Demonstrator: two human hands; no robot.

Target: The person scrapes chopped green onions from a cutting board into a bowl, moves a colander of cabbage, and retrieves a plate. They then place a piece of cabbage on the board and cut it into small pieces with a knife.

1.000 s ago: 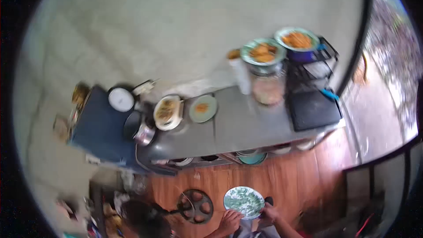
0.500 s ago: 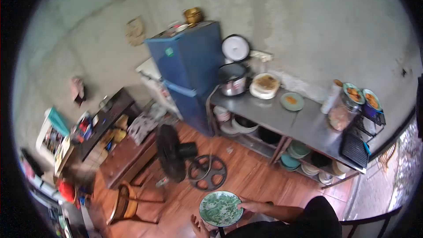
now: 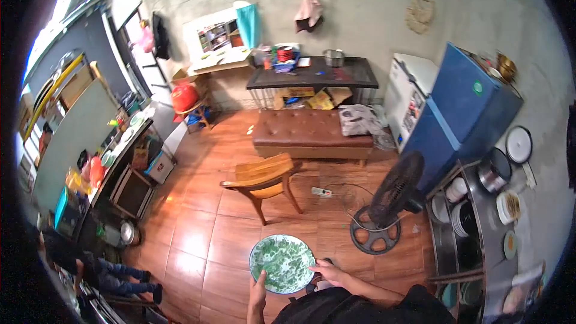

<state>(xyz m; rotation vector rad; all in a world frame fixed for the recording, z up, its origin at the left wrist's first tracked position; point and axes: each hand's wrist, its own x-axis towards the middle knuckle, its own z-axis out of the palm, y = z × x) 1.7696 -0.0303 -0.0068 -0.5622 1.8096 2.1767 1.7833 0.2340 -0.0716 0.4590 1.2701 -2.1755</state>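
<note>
A round plate [image 3: 282,263] with a green and white marbled pattern is held in front of my body, above the tiled floor. My left hand [image 3: 258,288] grips its lower left rim, with the thumb over the edge. On the right rim, my right hand [image 3: 329,272] pinches the plate, its other fingers partly hidden beneath. Nothing can be seen lying on the plate.
A wooden chair [image 3: 264,183] stands ahead, with a black standing fan [image 3: 396,195] to its right. Behind are a brown padded bench [image 3: 312,132] and a blue fridge [image 3: 465,114]. A metal shelf table [image 3: 489,222] runs along the right. A person [image 3: 99,267] is at lower left.
My view has swung left, from the metal table toward the chair, bench and left counter. My left hand, earlier apart from the plate, now grips its rim. The right hand keeps its hold.
</note>
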